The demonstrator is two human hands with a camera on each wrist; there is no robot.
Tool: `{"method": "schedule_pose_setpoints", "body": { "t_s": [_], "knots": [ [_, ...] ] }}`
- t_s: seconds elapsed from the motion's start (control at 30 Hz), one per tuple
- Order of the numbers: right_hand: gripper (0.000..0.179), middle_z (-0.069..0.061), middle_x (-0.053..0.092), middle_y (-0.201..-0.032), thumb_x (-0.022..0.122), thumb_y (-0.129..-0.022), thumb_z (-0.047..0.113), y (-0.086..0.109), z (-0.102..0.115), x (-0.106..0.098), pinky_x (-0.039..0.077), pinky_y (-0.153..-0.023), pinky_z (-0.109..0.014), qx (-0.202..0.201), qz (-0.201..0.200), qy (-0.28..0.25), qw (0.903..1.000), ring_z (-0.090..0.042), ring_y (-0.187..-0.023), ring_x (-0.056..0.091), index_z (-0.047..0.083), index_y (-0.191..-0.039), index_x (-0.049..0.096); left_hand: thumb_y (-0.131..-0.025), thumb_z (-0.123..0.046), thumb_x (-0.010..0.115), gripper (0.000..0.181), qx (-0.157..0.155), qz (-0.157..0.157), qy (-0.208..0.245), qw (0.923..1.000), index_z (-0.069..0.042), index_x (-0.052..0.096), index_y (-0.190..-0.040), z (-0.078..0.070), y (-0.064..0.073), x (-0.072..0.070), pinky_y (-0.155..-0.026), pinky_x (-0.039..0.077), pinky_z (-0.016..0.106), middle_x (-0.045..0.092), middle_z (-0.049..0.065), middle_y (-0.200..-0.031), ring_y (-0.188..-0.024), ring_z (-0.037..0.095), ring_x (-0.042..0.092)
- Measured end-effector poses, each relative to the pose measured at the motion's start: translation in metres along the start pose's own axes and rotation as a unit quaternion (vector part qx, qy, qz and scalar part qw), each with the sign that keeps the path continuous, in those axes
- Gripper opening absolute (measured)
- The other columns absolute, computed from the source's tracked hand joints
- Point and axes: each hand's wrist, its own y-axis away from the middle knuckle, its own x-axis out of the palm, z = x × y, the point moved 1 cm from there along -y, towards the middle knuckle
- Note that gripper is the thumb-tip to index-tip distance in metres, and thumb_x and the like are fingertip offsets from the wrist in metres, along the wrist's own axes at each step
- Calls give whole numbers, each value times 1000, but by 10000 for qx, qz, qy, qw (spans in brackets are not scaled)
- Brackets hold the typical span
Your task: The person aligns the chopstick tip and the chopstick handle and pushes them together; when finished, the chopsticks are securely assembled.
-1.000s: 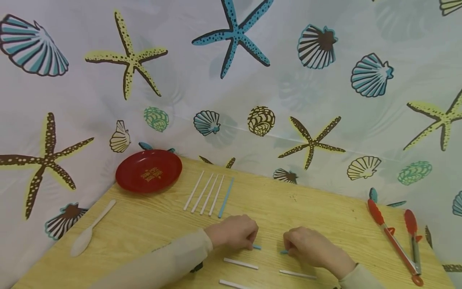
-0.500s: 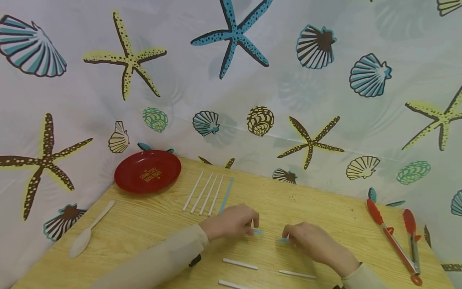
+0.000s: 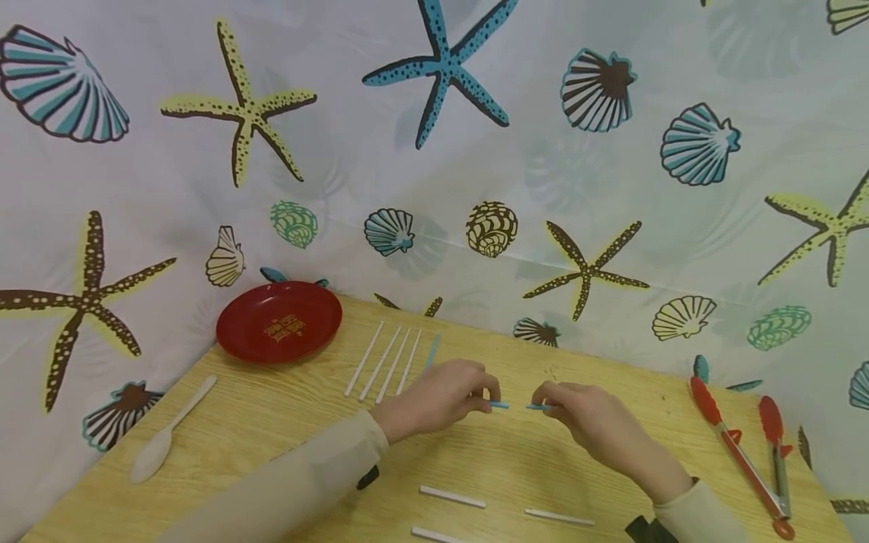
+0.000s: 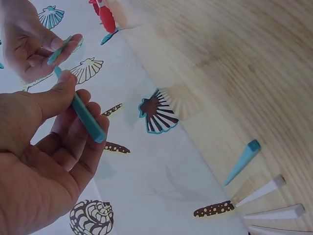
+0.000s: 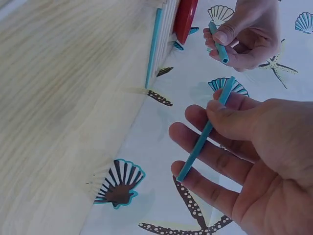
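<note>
In the head view my left hand (image 3: pixel 444 396) and right hand (image 3: pixel 591 418) are raised over the table, a short gap apart. My left hand pinches a short blue square-ended stick (image 4: pixel 87 116) between thumb and fingers. A second short, thin blue stick (image 5: pixel 198 147) is held by my right thumb and index finger, lying across the other fingers. The inner ends of both sticks point toward each other without touching. Behind the left hand, a longer blue stick (image 3: pixel 433 351) lies beside several white sticks (image 3: pixel 385 364) in a row, partly hidden by that hand.
Three short white sticks lie near the front, one white stick (image 3: pixel 452 496) among them. A red plate (image 3: pixel 278 351) stands at the back left, with a pale spoon (image 3: pixel 155 452) nearby. Red-tipped tongs (image 3: pixel 747 456) lie at the right. A shell-patterned cloth (image 3: pixel 475 286) hangs behind the table.
Both hands have risen and moved away from the front of the table, carrying the blue sticks. The left hand now covers part of the long blue stick. The other objects stay put.
</note>
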Motion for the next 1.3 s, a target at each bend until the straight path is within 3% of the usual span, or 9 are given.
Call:
{"method": "schedule_pose_setpoints", "body": {
  "t_s": [0.27,0.7,1.03,1.3],
  "knots": [
    [21,10,68,-96,68,-93,3,-4,4,-5,47,-58,-24,-164,-262,-199,9993,-1,-64,52,18,-107,64,-92,-20,72,7,22,-365,11,9993,-16,75,-95,-4,0,-4,-59,44,16,56,-9,-82,-68,2,52],
    [23,10,68,-95,70,-90,2,-8,8,-4,46,-56,-23,-315,-347,-166,9988,0,-63,51,17,-106,64,-91,-23,72,7,57,-435,40,9990,-17,75,-93,-6,0,-8,-58,44,17,57,-9,-82,-68,2,53],
    [22,7,71,-94,75,-86,2,-11,9,-5,49,-57,-24,-255,-378,94,9989,-2,-66,58,15,-104,69,-91,-22,72,8,128,-524,-142,9984,-17,77,-94,-8,0,-9,-57,43,16,57,-8,-81,-67,2,53],
    [17,6,73,-89,78,-84,8,-14,14,-8,52,-58,-26,-235,-467,666,9964,-8,-69,66,14,-99,76,-92,-19,71,9,299,-616,-472,9965,-15,78,-94,-10,0,-9,-59,42,13,53,-8,-78,-66,3,51]
  ]
}}
